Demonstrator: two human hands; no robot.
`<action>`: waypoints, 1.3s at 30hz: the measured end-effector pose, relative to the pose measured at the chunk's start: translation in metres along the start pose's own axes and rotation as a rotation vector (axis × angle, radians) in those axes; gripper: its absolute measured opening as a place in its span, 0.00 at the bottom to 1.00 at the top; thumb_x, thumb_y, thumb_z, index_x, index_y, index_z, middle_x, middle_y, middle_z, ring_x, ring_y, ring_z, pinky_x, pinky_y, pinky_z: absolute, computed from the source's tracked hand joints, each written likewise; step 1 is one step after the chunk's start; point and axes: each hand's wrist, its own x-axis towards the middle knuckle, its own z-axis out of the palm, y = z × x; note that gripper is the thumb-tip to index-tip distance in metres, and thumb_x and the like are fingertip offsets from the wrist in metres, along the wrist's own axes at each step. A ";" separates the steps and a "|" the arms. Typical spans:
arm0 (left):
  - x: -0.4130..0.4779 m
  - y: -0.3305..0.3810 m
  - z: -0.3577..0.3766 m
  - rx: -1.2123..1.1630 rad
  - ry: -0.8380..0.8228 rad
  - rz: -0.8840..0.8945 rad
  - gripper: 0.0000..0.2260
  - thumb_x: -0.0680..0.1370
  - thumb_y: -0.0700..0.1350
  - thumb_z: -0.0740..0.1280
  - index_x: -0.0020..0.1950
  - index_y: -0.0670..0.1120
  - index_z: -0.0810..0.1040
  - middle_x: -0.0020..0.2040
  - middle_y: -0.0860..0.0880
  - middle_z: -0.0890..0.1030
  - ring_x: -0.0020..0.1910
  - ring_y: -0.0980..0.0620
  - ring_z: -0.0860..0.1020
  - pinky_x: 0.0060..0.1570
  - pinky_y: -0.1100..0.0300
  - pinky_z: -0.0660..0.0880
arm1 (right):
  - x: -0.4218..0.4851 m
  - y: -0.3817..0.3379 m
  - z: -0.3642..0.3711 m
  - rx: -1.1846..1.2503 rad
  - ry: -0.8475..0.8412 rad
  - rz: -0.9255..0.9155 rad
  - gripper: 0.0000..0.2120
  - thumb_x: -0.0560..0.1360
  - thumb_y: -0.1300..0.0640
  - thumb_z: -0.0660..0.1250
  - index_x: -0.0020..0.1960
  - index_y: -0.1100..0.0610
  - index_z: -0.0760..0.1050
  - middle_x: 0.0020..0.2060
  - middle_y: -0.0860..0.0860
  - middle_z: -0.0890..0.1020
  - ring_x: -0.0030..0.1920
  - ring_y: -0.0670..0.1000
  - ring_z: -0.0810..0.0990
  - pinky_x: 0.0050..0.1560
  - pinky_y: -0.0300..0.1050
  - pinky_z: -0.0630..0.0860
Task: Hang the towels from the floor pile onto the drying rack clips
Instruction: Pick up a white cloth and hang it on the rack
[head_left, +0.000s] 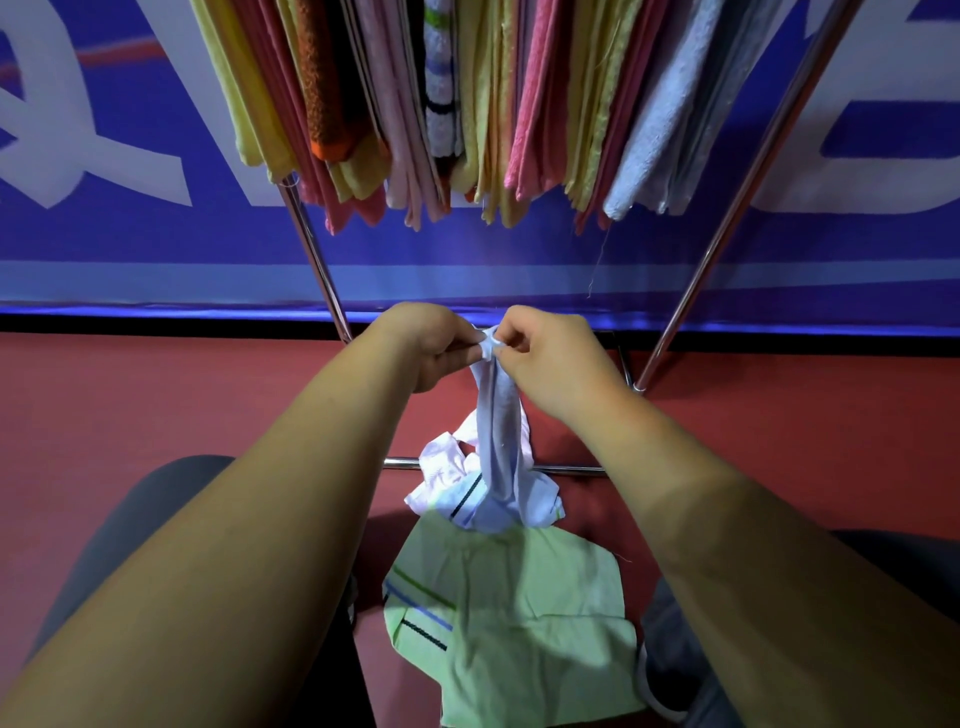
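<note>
A pale blue towel (497, 441) hangs bunched from its top corner down to the floor pile. My left hand (431, 345) and my right hand (550, 353) both pinch that corner, close together, above the pile. Under it lie a white towel (444, 467) and a light green towel (519, 613) with blue and dark stripes, spread on the red floor. The drying rack (727, 208) stands ahead, its chrome legs slanting outward. Many hung towels (467, 104) in yellow, pink, orange and blue fill its top. The clips are out of sight.
A blue banner wall (130, 249) with white letters stands behind the rack. A chrome crossbar (571, 470) of the rack lies low on the floor behind the pile. My knees in dark trousers (130, 519) flank the pile on both sides.
</note>
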 end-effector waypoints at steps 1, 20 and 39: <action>0.000 -0.001 0.001 -0.013 -0.006 0.001 0.05 0.81 0.29 0.68 0.48 0.33 0.83 0.48 0.40 0.85 0.48 0.49 0.85 0.48 0.60 0.84 | 0.000 0.000 -0.001 -0.006 0.002 -0.003 0.04 0.79 0.57 0.69 0.46 0.51 0.80 0.39 0.49 0.84 0.41 0.53 0.81 0.40 0.46 0.77; 0.000 -0.006 0.006 -0.025 -0.119 0.206 0.23 0.77 0.23 0.67 0.69 0.38 0.79 0.59 0.41 0.86 0.58 0.47 0.86 0.58 0.57 0.82 | 0.019 0.015 0.011 0.374 0.047 0.286 0.05 0.79 0.54 0.71 0.47 0.54 0.84 0.38 0.53 0.89 0.44 0.57 0.90 0.53 0.61 0.86; -0.004 -0.008 0.014 0.195 -0.012 0.405 0.13 0.75 0.26 0.71 0.52 0.41 0.85 0.50 0.37 0.87 0.53 0.40 0.87 0.56 0.51 0.85 | 0.011 0.006 -0.004 0.719 0.039 0.424 0.07 0.82 0.66 0.67 0.55 0.62 0.83 0.42 0.59 0.87 0.35 0.49 0.87 0.49 0.49 0.88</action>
